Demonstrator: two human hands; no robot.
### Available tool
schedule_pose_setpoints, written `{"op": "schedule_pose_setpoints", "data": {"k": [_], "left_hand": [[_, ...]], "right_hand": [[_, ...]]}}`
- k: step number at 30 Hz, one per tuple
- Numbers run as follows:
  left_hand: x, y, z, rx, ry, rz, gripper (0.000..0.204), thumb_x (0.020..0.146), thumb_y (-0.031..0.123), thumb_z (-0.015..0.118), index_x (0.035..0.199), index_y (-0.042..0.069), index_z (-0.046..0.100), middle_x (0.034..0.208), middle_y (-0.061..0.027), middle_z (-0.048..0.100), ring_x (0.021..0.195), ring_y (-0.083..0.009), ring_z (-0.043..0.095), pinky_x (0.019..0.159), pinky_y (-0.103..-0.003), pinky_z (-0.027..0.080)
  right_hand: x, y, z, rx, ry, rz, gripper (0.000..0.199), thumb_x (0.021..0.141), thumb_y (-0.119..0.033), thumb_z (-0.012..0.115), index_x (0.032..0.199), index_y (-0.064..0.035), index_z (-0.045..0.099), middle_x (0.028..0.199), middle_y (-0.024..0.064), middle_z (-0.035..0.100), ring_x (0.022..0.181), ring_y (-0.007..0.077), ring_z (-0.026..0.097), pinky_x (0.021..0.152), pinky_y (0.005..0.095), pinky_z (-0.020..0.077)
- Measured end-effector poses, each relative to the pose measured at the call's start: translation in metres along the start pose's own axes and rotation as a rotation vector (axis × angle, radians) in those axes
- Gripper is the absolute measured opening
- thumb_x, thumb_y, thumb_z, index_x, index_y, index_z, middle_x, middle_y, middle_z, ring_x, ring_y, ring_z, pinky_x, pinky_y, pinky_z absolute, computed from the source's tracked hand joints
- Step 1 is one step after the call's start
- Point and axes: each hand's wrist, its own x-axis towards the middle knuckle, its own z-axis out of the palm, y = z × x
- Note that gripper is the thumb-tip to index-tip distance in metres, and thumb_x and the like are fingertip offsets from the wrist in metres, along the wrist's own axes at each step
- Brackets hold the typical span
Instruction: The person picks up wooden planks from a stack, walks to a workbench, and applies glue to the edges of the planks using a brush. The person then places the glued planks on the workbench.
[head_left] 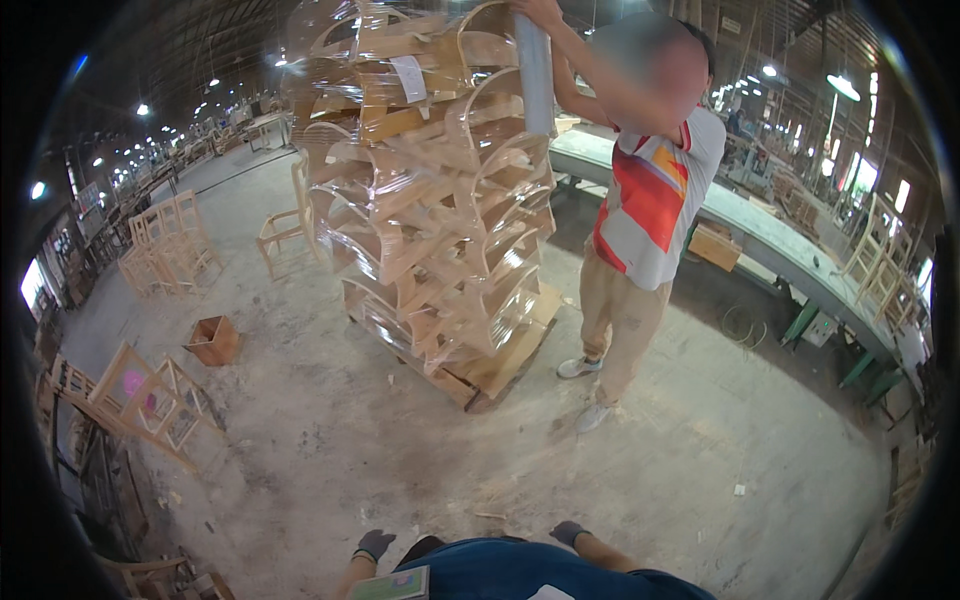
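Observation:
My left hand (376,543), in a grey glove, hangs low beside my body with its fingers loosely apart and nothing visible in it. On the other side, my right hand (568,532) is also gloved, loosely open and holds nothing that I can see. Both are well away from a tall stack of curved wooden parts (420,230) wrapped in clear stretch film. A co-worker (645,200) stands at its right with raised arms, gripping a roll of stretch film (536,80) against the stack's upper edge.
The stack rests on a wooden pallet (515,365). Wooden chair frames (165,240) stand at left, more (140,400) nearer me. An open wooden box (213,341) sits on the floor between. A long conveyor-like table (770,235) runs behind the co-worker, with a coiled cord (743,325) below.

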Motion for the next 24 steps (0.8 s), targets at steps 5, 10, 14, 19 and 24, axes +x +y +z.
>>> {"op": "schedule_pose_setpoints", "data": {"k": [5,10,14,19,24], "left_hand": [[0.006,-0.002,-0.001,0.107,-0.090,0.017,0.070,0.079,0.055,0.048,0.126,0.002,0.046,0.135,-0.0143,0.040,0.126,-0.0281,0.035,0.103,-0.038,0.029],[0.003,-0.007,0.007,0.480,-0.210,0.227,0.045,0.084,0.037,0.045,0.123,0.016,0.052,0.130,-0.0175,0.044,0.120,-0.0307,0.042,0.100,-0.040,0.033],[0.006,0.003,0.022,0.220,-0.121,0.066,0.069,0.079,0.056,0.048,0.125,0.005,0.047,0.132,-0.0137,0.043,0.124,-0.0270,0.038,0.102,-0.036,0.031],[0.015,0.024,0.047,0.493,-0.107,0.338,0.070,0.078,0.052,0.054,0.127,0.004,0.044,0.132,-0.0136,0.043,0.124,-0.0253,0.038,0.102,-0.034,0.031],[0.008,0.044,0.072,0.195,-0.149,0.101,0.071,0.078,0.052,0.051,0.129,0.003,0.042,0.135,-0.0157,0.039,0.126,-0.0261,0.036,0.104,-0.034,0.029]], "right_hand": [[-0.016,0.054,0.034,0.113,0.059,0.199,0.047,0.083,-0.045,0.048,0.101,-0.0058,0.064,0.109,0.0154,0.060,0.105,0.0310,0.055,0.088,0.0388,0.0427],[-0.021,0.054,0.036,0.025,0.154,0.143,0.033,0.088,-0.029,0.040,0.102,-0.0095,0.063,0.104,0.0107,0.062,0.100,0.0291,0.057,0.085,0.0401,0.0452],[-0.021,0.030,0.029,0.097,0.182,-0.014,0.047,0.087,-0.043,0.040,0.101,-0.0048,0.064,0.107,0.0135,0.061,0.102,0.0318,0.055,0.087,0.0412,0.0424],[-0.034,0.032,0.036,0.081,0.167,-0.089,0.045,0.087,-0.041,0.040,0.102,-0.0047,0.063,0.109,0.0135,0.060,0.102,0.0316,0.055,0.088,0.0420,0.0414],[-0.040,0.062,0.043,0.049,-0.010,-0.056,0.048,0.084,-0.045,0.043,0.102,-0.0063,0.064,0.109,0.0145,0.060,0.101,0.0321,0.056,0.088,0.0415,0.0420]]}}
